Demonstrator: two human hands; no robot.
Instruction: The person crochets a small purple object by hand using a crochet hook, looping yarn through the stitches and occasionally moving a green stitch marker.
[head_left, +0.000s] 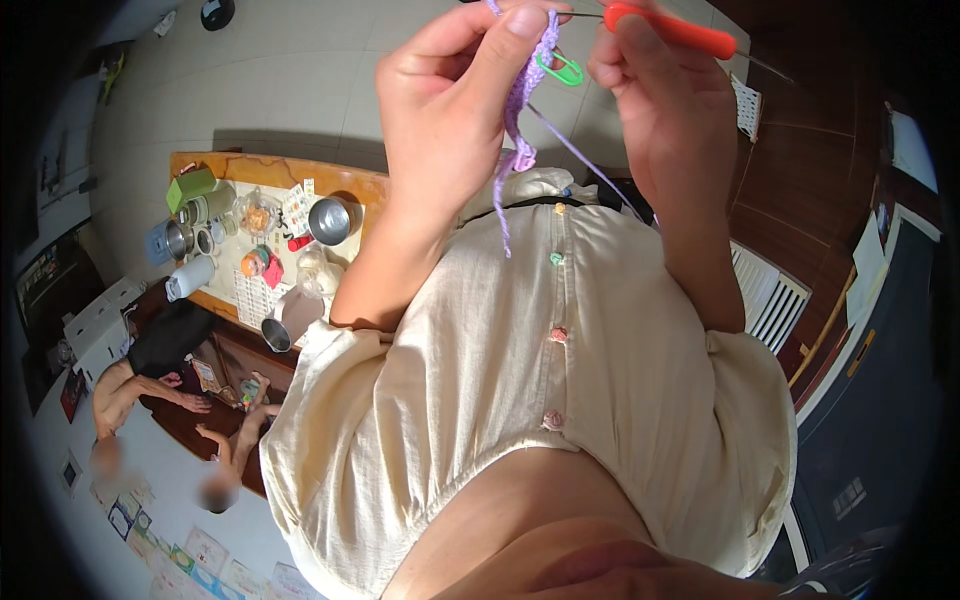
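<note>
At the top of the view my left hand (457, 112) pinches a narrow strip of lilac crochet (525, 90) between thumb and fingers. A green plastic stitch marker (562, 70) is clipped to the strip's edge, and a loose yarn tail (501, 214) hangs below. My right hand (664, 112) grips a crochet hook by its red handle (675, 31); its thin metal shaft points left and meets the work at my left fingertips. A lilac working yarn (581, 156) runs slantwise from behind the strip down toward my right forearm.
At left stands a wooden table (330, 174) with a metal cup (330, 220), a bottle (190, 277), jars and plastic bags. Beyond it, two people (124, 397) are at the lower left, near a dark wooden surface. A white slatted object (772, 292) lies at right.
</note>
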